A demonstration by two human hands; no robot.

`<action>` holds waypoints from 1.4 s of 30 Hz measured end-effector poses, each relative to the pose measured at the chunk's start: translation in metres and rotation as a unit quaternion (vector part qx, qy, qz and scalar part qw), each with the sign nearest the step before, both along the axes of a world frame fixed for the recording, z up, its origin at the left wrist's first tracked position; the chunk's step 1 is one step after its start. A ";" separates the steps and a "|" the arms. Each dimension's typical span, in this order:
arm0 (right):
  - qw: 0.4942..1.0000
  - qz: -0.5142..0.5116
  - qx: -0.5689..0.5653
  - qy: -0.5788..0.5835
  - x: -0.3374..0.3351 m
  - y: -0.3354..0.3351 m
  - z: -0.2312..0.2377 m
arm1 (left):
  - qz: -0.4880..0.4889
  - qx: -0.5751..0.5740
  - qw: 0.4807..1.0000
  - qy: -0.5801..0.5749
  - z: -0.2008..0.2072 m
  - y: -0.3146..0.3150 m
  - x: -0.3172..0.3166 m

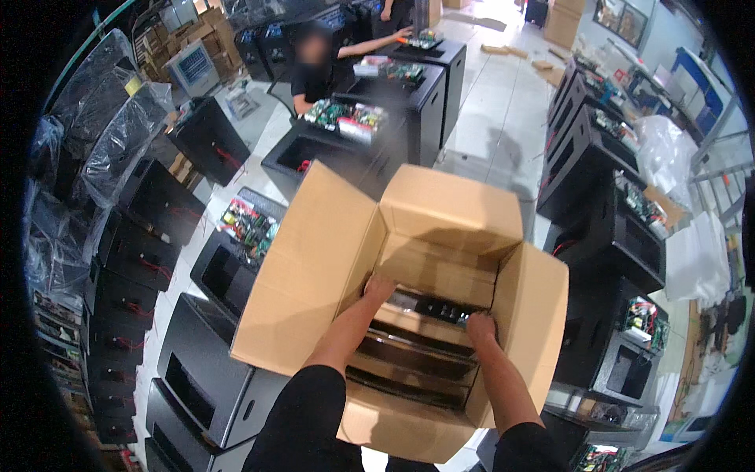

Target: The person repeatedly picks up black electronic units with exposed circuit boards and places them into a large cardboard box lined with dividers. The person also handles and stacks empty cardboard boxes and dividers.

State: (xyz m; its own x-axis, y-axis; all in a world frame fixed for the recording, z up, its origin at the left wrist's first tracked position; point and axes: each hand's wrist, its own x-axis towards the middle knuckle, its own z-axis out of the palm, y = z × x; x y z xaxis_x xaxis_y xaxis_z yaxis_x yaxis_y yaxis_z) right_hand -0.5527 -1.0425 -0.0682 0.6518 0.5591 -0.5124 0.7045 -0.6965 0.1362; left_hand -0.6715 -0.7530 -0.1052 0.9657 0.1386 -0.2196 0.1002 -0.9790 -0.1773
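A large open cardboard box (440, 256) stands in front of me with its flaps folded outward. Both of my arms reach down into it. My left hand (381, 288) is closed round the left end of a black panel (432, 305) with small fittings along its face. At the panel's right end, my right hand (481, 326) is closed too, fingers curled and partly hidden. Nearer to me in the box, several more dark panels (413, 355) stand in rows with cardboard between them.
Black speaker cabinets (212, 377) line the left, with another row of cabinets (621, 228) on the right. Bare circuit boards (248, 228) lie on several. Beyond the box, a co-worker (314, 79) sits reaching toward a board. Clear plastic wrap (118, 141) covers things at far left.
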 end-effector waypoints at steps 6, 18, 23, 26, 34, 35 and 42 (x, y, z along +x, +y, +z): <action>0.996 0.091 0.001 0.016 -0.004 -0.007 0.004 | -0.067 0.012 0.994 0.090 0.043 0.011 -0.014; 0.954 0.139 0.254 -0.078 -0.035 -0.072 0.215 | -0.141 -0.012 0.990 -0.012 0.278 0.028 -0.080; 0.812 0.002 0.576 -0.093 -0.128 -0.119 0.399 | -0.191 -0.185 0.948 -0.177 0.474 0.010 -0.143; 0.676 -0.173 0.715 -0.035 -0.198 -0.162 0.452 | -0.115 -0.447 0.865 -0.198 0.551 -0.019 -0.172; 0.306 -0.549 0.754 0.191 -0.410 -0.250 0.418 | 0.139 -0.837 0.526 0.050 0.439 -0.138 -0.248; 0.272 -0.599 0.725 0.202 -0.434 -0.269 0.392 | 0.134 -0.814 0.560 0.083 0.418 -0.157 -0.268; 0.141 -0.747 0.643 0.096 -0.582 -0.357 0.312 | 0.316 -0.772 0.518 0.190 0.293 -0.274 -0.326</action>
State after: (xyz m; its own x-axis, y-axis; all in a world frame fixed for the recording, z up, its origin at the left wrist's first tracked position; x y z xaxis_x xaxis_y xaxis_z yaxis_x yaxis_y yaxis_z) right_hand -1.1352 -1.3994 0.2433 0.5773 -0.4178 -0.7016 -0.4530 0.5510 -0.7009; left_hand -0.9979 -1.0275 0.1876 0.6808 -0.2244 -0.6973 0.7324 0.2232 0.6432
